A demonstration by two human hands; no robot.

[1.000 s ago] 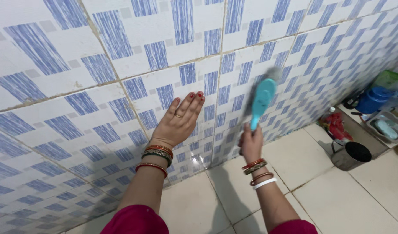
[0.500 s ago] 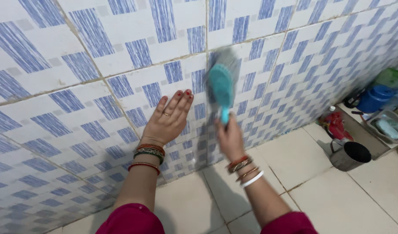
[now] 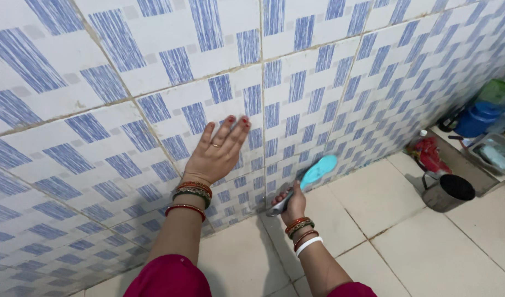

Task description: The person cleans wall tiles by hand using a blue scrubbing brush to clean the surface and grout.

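Two hands are seen at a blue-and-white tiled wall [image 3: 153,82], near its foot. A turquoise scrubbing brush [image 3: 317,169] is gripped by the right hand [image 3: 294,202], fingers clenched round the lower end of its handle, with the head tipped up toward 2 o'clock, low against the wall just above the cream floor tiles [image 3: 428,253]. The left hand [image 3: 216,154] is laid flat on the wall at about 10 o'clock from the brush, fingers released and spread, nothing held.

The brush is judged light and rigid, a moulded plastic body easily swung by one hand; a wet handle would likely be slippery, so a full fist low on the handle, as shown, is judged the soundest hold.

Several details are lost. The bristles are turned toward the wall and cannot be made out, and whether they touch the tiles cannot be told. A grey part showing below the fist is blurred and its nature is unclear. At 3 o'clock, a dark metal mug [image 3: 448,192], a red object [image 3: 428,155] and a blue container [image 3: 478,118] are partly cut off by the frame edge, and both arms are cropped at the red sleeves.
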